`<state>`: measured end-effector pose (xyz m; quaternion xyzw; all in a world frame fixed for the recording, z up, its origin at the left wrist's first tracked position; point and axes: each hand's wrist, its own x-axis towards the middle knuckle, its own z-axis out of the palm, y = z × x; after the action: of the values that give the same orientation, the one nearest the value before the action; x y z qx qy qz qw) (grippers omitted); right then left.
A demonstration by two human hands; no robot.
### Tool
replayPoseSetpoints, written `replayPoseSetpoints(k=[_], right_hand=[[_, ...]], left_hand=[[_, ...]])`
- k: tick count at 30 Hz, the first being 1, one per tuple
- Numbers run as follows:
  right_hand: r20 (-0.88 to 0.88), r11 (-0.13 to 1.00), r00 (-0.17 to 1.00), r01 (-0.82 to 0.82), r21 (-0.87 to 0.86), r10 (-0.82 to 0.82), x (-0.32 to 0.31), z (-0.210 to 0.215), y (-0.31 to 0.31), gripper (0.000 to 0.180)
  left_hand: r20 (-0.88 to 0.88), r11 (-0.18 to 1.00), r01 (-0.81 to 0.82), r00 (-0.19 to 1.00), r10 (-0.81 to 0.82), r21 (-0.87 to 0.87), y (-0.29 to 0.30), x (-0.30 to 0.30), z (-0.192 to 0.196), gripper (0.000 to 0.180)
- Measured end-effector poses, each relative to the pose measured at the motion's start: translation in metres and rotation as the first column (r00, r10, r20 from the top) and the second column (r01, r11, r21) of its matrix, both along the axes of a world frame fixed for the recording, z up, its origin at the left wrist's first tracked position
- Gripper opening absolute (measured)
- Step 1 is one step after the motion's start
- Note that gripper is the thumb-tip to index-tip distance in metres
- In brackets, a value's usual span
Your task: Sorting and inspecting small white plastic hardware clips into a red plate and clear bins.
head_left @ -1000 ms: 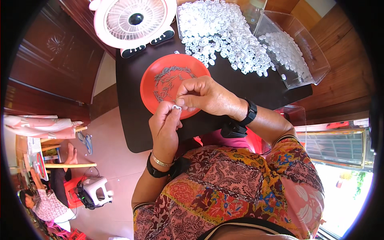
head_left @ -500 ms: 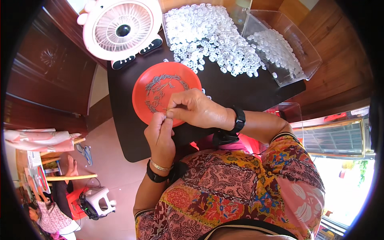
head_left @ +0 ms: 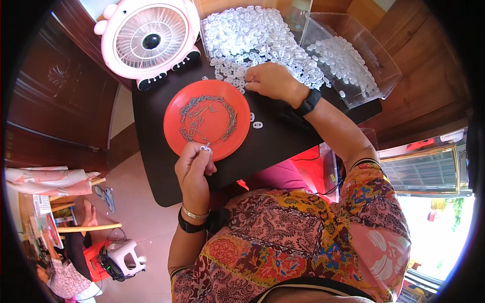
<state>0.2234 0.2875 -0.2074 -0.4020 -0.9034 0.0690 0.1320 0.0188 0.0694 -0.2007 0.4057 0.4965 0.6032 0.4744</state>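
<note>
Left hand [head_left: 194, 169] pinches a white piece [head_left: 205, 149]. Right hand [head_left: 273, 82] is by the far pile [head_left: 247, 33]; gripping or not, I can't tell.

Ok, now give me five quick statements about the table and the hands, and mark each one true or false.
1. The left hand pinches a small white piece. True.
2. The right hand is over the middle of the red dish. False: the right hand is at the near edge of the heap of white pieces.
3. Small grey pins lie in the red dish. True.
4. The fan is dark green. False: it is pink and white, with a black hub.
5. Two loose white pieces lie on the dark table just right of the red dish. True.
</note>
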Motion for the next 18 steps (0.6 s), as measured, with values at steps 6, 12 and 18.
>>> replayPoseSetpoints(k=[6, 12, 18], right_hand=[[0.016, 1.0, 1.0, -0.014, -0.017, 0.015, -0.008, -0.003, -0.001, 0.015], [-0.623, 0.699, 0.773, -0.379, -0.606, -0.122, -0.009, 0.01, -0.026, 0.017], [-0.746, 0.451, 0.614, -0.607, -0.655, -0.257, -0.03, 0.039, -0.078, 0.025]], left_hand=[[0.012, 1.0, 0.016, 1.0, -0.015, -0.002, -0.003, 0.001, -0.001, 0.012], [0.057, 0.999, 0.043, 0.997, -0.043, 0.003, 0.0, 0.002, 0.001, 0.014], [0.124, 0.992, 0.094, 0.987, -0.104, 0.087, 0.01, 0.007, 0.009, 0.016]])
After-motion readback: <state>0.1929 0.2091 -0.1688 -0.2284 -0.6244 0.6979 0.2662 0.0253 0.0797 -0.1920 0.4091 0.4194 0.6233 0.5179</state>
